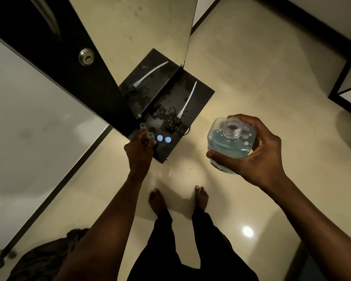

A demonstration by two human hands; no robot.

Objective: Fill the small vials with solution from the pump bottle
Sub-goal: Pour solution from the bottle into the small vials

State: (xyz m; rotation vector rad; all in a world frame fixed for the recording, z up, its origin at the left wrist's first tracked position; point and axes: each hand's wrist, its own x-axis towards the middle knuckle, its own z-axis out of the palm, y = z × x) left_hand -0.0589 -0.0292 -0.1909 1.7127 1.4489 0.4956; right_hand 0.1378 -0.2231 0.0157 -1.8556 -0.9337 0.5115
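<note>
— Two small vials are counted, then?

— Two are made out, both clear, at the near left corner of the black shelf [199,94]. The first vial [150,135] is gripped upright in the curled fingers of the left hand [140,148], with its open mouth showing above the knuckles. The second vial [142,125] is seen just beyond it, close under the lower edge of the mirror [150,27]. Whether it is held too or stands on the shelf cannot be told.

— And the lids?

— Two blue caps [160,138] are laid side by side on the shelf, just to the right of the left hand and apart from both vials.

— Where is the pump bottle found?

— The pump bottle [228,145] is held in the air over the pale tiled floor [251,57], well to the right of the shelf. It is clasped by the right hand [265,151], with the thumb laid across the near side and the fingers wrapped round the far shoulder. Its neck is uncovered, and blue solution is seen through the clear wall.

— And the pump itself?

— The pump head [177,118] is laid on the shelf beyond the caps, with its white tube [188,98] pointed away toward the far edge. Both are doubled in the mirror, and wet blotches are seen on the shelf around them.

— Anything lower down?

— Bare feet [157,201] are seen on the floor between the two arms.
</note>
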